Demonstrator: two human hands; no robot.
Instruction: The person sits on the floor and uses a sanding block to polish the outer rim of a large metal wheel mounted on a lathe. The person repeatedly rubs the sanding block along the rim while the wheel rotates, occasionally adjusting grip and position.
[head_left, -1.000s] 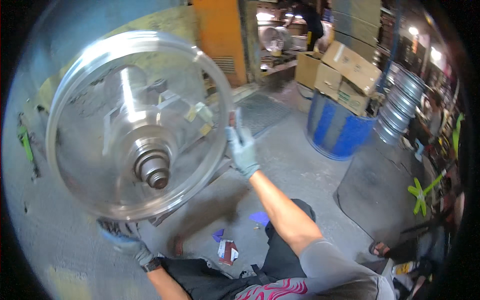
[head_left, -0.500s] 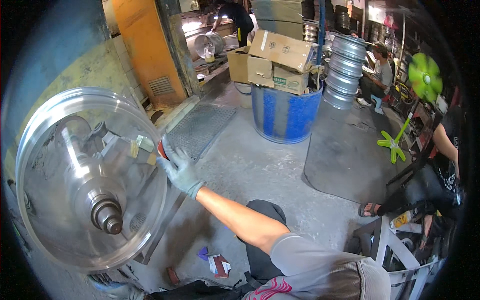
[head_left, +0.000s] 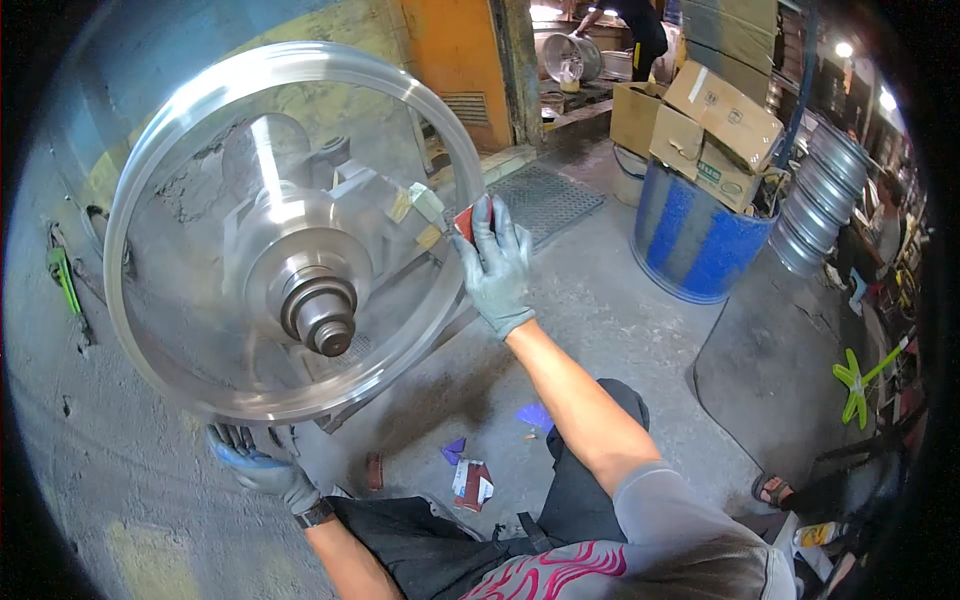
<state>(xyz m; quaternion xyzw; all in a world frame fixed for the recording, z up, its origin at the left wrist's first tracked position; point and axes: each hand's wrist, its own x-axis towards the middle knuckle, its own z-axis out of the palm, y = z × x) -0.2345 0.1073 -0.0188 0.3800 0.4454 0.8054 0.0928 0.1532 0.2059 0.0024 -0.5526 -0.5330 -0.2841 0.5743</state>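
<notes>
A shiny metal wheel rim [head_left: 150, 330] spins on a machine's spindle [head_left: 322, 310], blurred so that the spokes look see-through. In my gloved right hand [head_left: 497, 265] is a small piece of red sandpaper [head_left: 466, 222], pinched under the fingers at the rim's right edge. I cannot tell whether the sandpaper presses on the metal. My gloved left hand [head_left: 262, 468], with a dark wristband above the glove, is just below the rim's lower edge. Its fingers are stretched out and hold nothing.
On the floor lie a purple scrap [head_left: 453, 451], a red-and-white packet [head_left: 473, 484] and a reddish-brown block [head_left: 375, 471]. Farther right stand a blue drum [head_left: 690, 235] topped with cardboard boxes [head_left: 725, 110] and a stack of rims [head_left: 822, 195]. Another person [head_left: 640, 25] works at the back.
The view has swung left and down, so the rim sits farther right and higher. My left hand has come fully into view below the rim. My right hand still holds the sandpaper.
</notes>
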